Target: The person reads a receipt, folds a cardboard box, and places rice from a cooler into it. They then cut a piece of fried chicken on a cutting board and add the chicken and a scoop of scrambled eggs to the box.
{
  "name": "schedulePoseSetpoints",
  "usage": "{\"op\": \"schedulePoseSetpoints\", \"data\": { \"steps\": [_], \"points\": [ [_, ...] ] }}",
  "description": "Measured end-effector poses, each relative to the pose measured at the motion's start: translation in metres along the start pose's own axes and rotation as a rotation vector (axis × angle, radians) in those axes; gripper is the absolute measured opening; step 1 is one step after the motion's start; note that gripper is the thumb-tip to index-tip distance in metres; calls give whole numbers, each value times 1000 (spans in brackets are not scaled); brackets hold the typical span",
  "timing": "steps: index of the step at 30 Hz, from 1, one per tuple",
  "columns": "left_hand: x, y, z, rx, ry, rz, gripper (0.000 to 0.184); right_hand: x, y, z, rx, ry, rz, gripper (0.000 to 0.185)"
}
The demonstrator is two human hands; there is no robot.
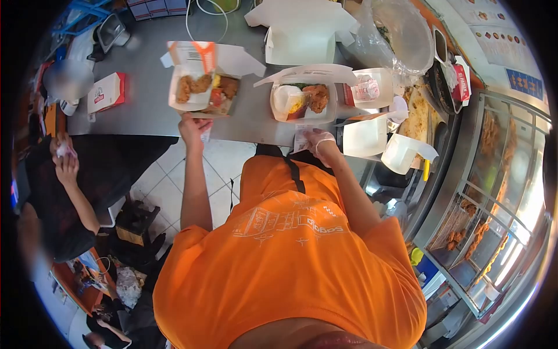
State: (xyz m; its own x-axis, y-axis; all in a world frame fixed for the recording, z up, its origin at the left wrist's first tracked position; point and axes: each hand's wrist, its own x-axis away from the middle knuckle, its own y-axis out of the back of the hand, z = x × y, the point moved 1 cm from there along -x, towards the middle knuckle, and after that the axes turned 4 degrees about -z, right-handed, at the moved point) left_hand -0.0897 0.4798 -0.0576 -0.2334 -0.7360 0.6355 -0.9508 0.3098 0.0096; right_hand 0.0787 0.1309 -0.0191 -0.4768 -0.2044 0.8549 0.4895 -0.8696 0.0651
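My left hand is closed at the front edge of an open food box with fried chicken inside. My right hand, in a clear glove, is closed near a printed paper slip at the counter edge; whether it grips the slip is hard to see. Just beyond it stands an open box holding rice, an egg and a piece of fried chicken.
Several open white boxes stand at right beside a clear plastic bag. A closed box lies on the metal counter at left. A co-worker's hands are at far left. A glass display case stands at right.
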Motion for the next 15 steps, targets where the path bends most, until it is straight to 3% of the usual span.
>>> {"op": "schedulePoseSetpoints", "data": {
  "steps": [9,11,13,15],
  "points": [
    [-68,76,-72,-141,-179,-46,44,4,5,1,40,22,76,27],
    [-65,82,-82,85,-225,-62,40,7,0,1,14,39,42,30],
    [-111,118,-46,73,-498,-264,43,2,3,-4,192,115,-63,32],
    [-81,105,-33,-295,-807,-273,47,11,6,4,165,97,41,32]
  ]
}}
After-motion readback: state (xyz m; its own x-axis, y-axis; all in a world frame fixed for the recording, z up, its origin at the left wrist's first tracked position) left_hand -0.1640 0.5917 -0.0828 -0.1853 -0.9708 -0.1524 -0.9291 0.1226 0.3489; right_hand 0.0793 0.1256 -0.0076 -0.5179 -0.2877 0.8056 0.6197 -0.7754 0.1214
